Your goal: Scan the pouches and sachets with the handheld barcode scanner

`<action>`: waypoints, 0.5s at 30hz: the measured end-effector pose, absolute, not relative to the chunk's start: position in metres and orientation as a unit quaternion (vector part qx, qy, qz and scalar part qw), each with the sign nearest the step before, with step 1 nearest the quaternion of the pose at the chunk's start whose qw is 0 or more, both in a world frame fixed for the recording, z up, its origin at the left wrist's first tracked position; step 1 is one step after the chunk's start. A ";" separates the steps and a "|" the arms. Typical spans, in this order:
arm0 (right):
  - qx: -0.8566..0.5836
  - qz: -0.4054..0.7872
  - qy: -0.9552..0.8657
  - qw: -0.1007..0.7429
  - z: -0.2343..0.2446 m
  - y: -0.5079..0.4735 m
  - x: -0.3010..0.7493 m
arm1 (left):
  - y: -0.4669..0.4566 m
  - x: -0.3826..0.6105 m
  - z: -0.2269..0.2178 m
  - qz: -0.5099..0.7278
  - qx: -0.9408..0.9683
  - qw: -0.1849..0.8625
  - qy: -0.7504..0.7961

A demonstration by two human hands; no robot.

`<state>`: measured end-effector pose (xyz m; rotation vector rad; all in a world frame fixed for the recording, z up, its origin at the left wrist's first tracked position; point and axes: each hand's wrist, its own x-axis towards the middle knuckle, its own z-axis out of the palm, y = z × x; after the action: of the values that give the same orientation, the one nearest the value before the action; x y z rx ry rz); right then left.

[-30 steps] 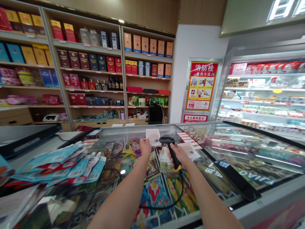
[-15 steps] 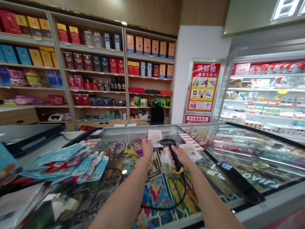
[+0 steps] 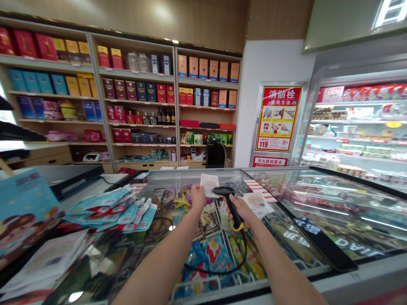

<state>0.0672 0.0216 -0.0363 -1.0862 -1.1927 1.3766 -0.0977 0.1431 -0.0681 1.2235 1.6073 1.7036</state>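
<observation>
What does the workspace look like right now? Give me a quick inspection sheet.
Surface: glass freezer lid, packaged goods visible beneath.
Job's things: white packet held up; barcode scanner in hand; second white packet on the glass.
Clutter: pile of blue-and-red packets at left; blue bag at the left edge.
Hands: left hand pinches the white packet; right hand grips the barcode scanner.
Cables: black scanner cable loops below the hands.
Surroundings: wooden shelves of boxed goods ahead; chilled display case at right.
</observation>
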 end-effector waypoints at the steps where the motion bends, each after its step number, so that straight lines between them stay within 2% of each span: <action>1: -0.441 0.571 -0.492 0.487 -0.035 0.020 0.063 | 0.138 -0.106 -0.066 0.623 0.455 0.242 0.589; 8: -0.408 0.606 -0.529 0.432 -0.018 0.003 0.018 | 0.083 -0.180 -0.051 0.634 0.434 0.214 0.603; 15: -0.370 0.619 -0.609 0.331 -0.009 -0.023 -0.058 | 0.009 -0.259 -0.055 0.688 0.374 0.284 0.553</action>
<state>-0.0576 -0.0226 -0.0094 -0.9673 -1.5923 1.6176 -0.2590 0.0090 -0.0551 1.0009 1.4795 1.8421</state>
